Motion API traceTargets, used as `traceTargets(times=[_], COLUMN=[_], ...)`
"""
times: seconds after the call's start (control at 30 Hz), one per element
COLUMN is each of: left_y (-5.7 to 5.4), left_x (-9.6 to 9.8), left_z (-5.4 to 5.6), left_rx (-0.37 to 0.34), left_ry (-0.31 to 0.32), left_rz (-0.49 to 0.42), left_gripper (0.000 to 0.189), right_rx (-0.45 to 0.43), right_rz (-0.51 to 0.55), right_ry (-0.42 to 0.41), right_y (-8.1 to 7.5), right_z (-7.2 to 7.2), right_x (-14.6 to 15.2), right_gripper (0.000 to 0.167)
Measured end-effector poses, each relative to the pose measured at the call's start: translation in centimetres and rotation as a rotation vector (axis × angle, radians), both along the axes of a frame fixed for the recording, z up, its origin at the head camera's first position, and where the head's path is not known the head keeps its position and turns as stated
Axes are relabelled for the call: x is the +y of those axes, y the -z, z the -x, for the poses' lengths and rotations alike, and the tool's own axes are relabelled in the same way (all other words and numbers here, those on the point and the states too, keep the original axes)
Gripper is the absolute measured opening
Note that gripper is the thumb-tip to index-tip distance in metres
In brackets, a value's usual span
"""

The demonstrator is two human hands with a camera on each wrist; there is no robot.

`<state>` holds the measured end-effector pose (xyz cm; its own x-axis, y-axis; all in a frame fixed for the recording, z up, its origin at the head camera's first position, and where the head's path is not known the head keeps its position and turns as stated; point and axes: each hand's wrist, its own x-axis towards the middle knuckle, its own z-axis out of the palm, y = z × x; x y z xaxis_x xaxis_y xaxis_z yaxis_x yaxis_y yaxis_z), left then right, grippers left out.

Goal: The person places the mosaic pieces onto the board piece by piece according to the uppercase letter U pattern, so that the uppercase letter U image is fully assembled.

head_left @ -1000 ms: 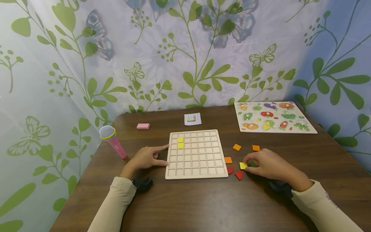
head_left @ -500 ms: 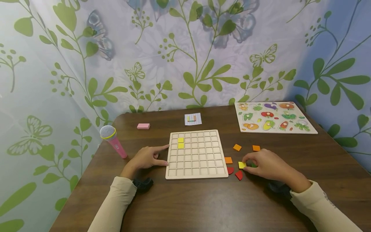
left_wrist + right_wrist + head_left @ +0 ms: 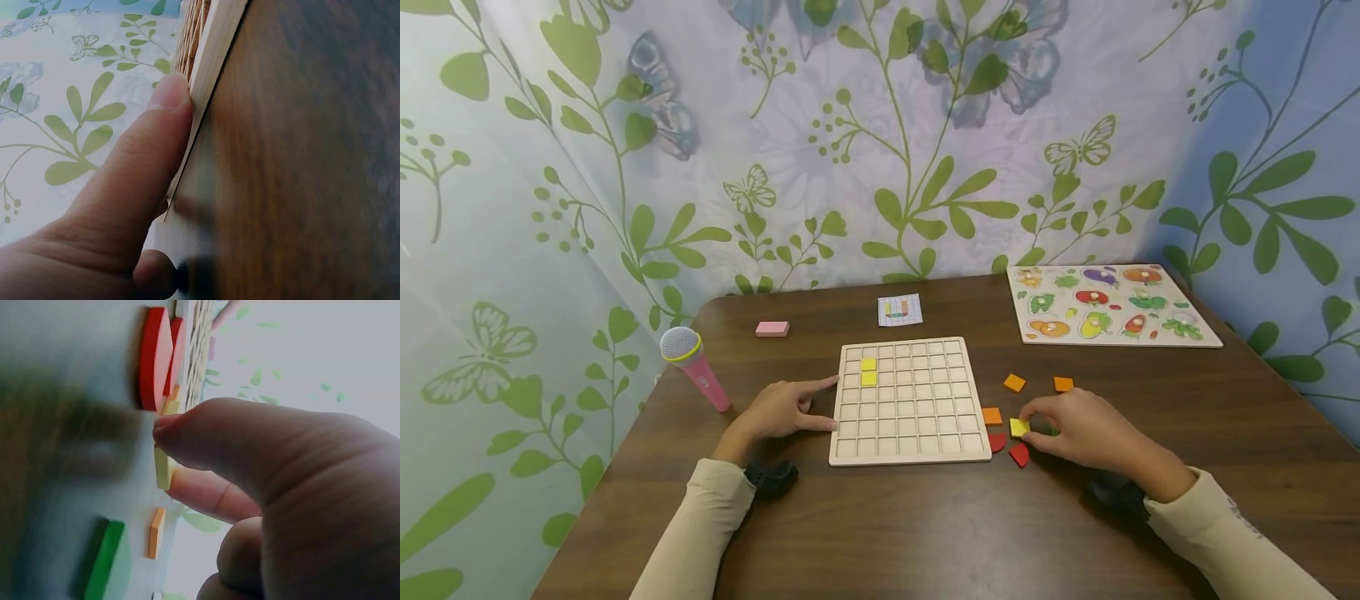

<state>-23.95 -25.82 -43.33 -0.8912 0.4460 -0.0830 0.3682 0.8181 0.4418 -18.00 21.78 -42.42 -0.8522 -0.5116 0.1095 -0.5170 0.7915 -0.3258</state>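
Observation:
In the head view, a square wooden grid board (image 3: 915, 411) lies mid-table, with two yellow square tiles (image 3: 868, 372) one above the other near its upper left. My left hand (image 3: 778, 408) touches the board's left edge with thumb and index finger extended; the left wrist view shows the thumb (image 3: 140, 156) against the rim. Right of the board, my right hand (image 3: 1078, 427) pinches another yellow tile (image 3: 1017, 428) between thumb and index finger. The right wrist view shows this yellow tile (image 3: 164, 469) low over the table, its contact with the surface unclear.
Loose orange tiles (image 3: 1015, 383), red curved pieces (image 3: 1019, 455) and a partly hidden green piece (image 3: 107, 562) lie around the right hand. A pattern card (image 3: 900, 310), pink block (image 3: 772, 329), toy microphone (image 3: 703, 379) and vegetable puzzle (image 3: 1108, 307) stand farther out.
My right hand has shifted slightly left, toward the board, together with the pinched yellow tile. The left hand stays at the board's edge.

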Motion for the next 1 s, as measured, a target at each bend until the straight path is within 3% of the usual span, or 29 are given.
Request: traceTargets(times=[0.3,1.0], left_y=[0.1,-0.1], left_x=[-0.1,0.1], left_z=[0.2,0.0], left_rx=[0.014,0.007], left_ry=[0.004,0.001], left_rz=[0.017,0.009], left_gripper=[0.086,0.086], right_rx=[-0.042,0.017], right_rz=[0.087,0.071], right_ry=[-0.058,-0.146], right_y=[0.0,0.3], right_z=[-0.4,0.1], right_x=[-0.9,-2.8], right_gripper=[0.017,0.014])
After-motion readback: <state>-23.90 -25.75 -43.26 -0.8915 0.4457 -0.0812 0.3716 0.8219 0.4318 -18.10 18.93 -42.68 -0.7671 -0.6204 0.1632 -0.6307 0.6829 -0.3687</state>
